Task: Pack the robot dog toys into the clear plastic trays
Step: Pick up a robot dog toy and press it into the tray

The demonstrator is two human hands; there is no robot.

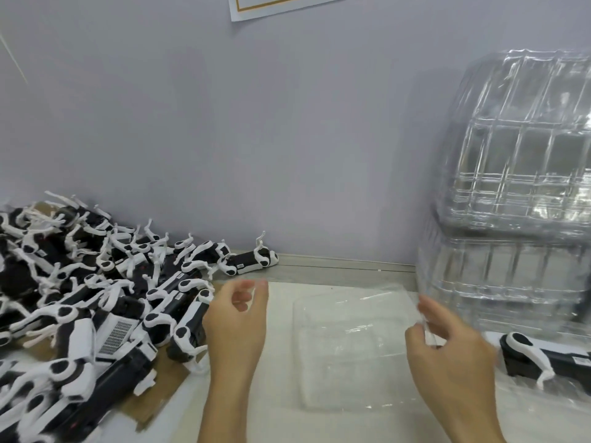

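A clear plastic tray lies flat and holds nothing, on the white table between my hands. My right hand pinches the tray's right edge between thumb and fingers. My left hand hovers at the tray's left side with loosely curled fingers and holds nothing. A large pile of black-and-white robot dog toys covers the table's left part, right beside my left hand. One more robot dog lies on its side at the right, behind my right hand.
A tall stack of clear plastic trays stands at the back right against the pale wall. Brown cardboard lies under the toy pile. A single dog rests by the wall at the back. A sheet of paper hangs on the wall.
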